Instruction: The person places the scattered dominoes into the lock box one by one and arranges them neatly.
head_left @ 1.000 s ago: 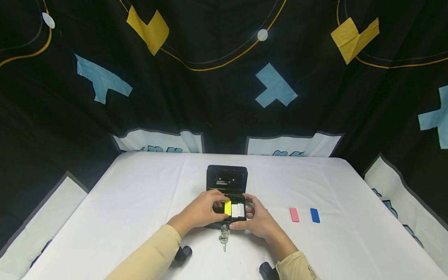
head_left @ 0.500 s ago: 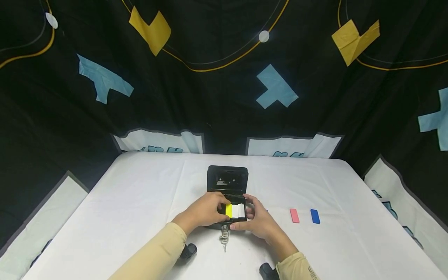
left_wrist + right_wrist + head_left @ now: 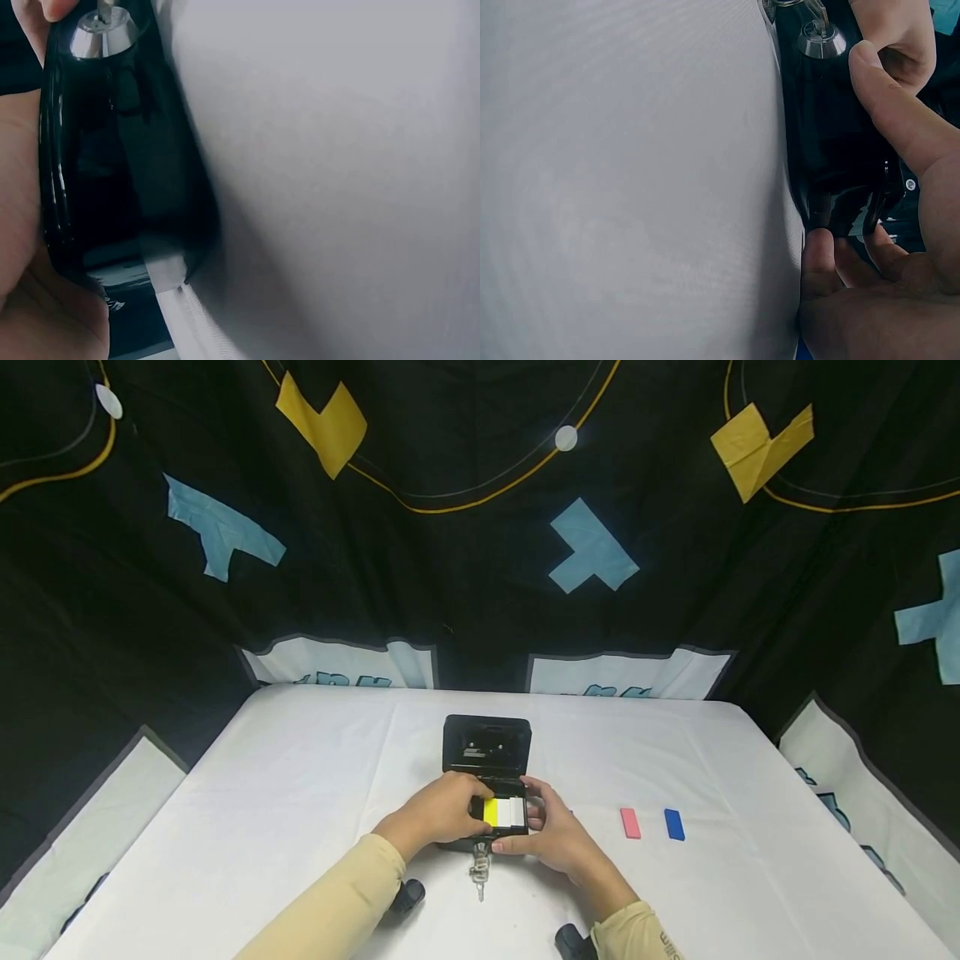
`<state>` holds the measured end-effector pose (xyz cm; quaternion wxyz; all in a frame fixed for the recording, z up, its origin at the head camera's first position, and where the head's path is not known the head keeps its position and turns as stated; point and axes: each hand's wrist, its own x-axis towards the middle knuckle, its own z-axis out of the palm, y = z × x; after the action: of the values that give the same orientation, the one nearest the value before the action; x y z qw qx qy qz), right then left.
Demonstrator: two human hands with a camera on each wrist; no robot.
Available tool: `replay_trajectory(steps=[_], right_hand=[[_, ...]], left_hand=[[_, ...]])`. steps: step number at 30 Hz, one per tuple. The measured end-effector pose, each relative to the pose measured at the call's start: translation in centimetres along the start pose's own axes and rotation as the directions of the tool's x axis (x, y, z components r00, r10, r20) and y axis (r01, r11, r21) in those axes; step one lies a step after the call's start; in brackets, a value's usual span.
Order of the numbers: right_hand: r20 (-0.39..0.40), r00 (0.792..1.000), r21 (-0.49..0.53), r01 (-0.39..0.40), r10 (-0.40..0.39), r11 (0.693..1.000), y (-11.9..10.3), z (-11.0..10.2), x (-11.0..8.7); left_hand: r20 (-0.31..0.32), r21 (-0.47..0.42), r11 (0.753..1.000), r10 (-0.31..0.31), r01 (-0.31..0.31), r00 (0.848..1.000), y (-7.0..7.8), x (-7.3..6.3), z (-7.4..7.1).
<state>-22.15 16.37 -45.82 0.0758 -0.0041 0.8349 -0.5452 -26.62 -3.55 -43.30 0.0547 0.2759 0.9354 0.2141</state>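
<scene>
Head view: the yellow block (image 3: 491,812) points lengthwise toward the raised lid (image 3: 487,737).

Stretches wide as a counter (image 3: 637,752) under a white cloth (image 3: 315,768), faintly creased, with rounded far corners. Carries a black box (image 3: 127,142) near the middle, resting flat on the cloth with the lid (image 3: 487,745) raised at the back. Farther right, bears a pink block (image 3: 631,823) and a blue block (image 3: 674,825), lying flat and apart from each other, with a scrap of something blue (image 3: 803,351), mostly hidden, nearer the box.
</scene>
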Motion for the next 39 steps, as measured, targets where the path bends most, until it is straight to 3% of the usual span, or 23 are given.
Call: replay_trajectory(steps=[5,9,13,15,17,20,23,26,33,36,39], right_hand=[[0.009,1.000,0.011,0.003,-0.003,1.000,0.0,0.0,0.0],[0.012,1.000,0.019,0.001,-0.001,1.000,0.0,0.0,0.0],[0.005,1.000,0.018,-0.010,0.009,1.000,-0.1,0.0,0.0],[-0.006,1.000,0.006,-0.020,0.020,1.000,-0.2,0.0,-0.1],[-0.017,0.999,-0.002,-0.029,0.029,1.000,-0.3,0.1,-0.1],[-0.029,0.999,-0.009,-0.037,0.037,0.999,-0.3,0.1,-0.1],[-0.024,0.999,-0.001,-0.032,0.032,0.999,-0.3,0.2,-0.1],[-0.015,1.000,0.004,-0.025,0.025,1.000,-0.2,0.3,-0.1],[-0.017,0.999,-0.006,-0.031,0.030,1.000,-0.4,0.3,-0.1],[-0.014,1.000,0.002,-0.023,0.023,1.000,-0.4,0.3,0.0],[-0.013,1.000,-0.010,-0.009,0.009,1.000,-0.4,0.2,0.0]], left_hand=[[-0.023,-0.017,0.999,0.028,-0.028,0.999,-0.4,-0.4,-0.4],[-0.113,-0.088,0.994,0.056,-0.066,0.992,-1.3,-1.3,-1.1],[-0.217,-0.188,0.981,-0.004,-0.037,0.976,-2.6,-2.6,-1.9],[-0.225,-0.231,0.973,-0.057,0.004,0.973,-3.3,-3.1,-2.1],[-0.195,-0.272,0.961,-0.108,0.052,0.975,-3.8,-3.6,-2.1],[-0.099,-0.344,0.933,-0.144,0.102,0.985,-4.5,-4.0,-1.8],[-0.016,-0.422,0.900,-0.129,0.110,0.992,-5.0,-4.0,-1.4],[0.027,-0.468,0.875,-0.124,0.122,0.992,-5.1,-3.9,-1.0],[0.088,-0.469,0.850,-0.225,0.240,0.970,-4.7,-3.5,-0.5],[0.103,-0.472,0.845,-0.229,0.250,0.968,-4.8,-3.5,-0.4],[0.111,-0.447,0.859,-0.224,0.250,0.968,-4.8,-3.6,-0.4]])
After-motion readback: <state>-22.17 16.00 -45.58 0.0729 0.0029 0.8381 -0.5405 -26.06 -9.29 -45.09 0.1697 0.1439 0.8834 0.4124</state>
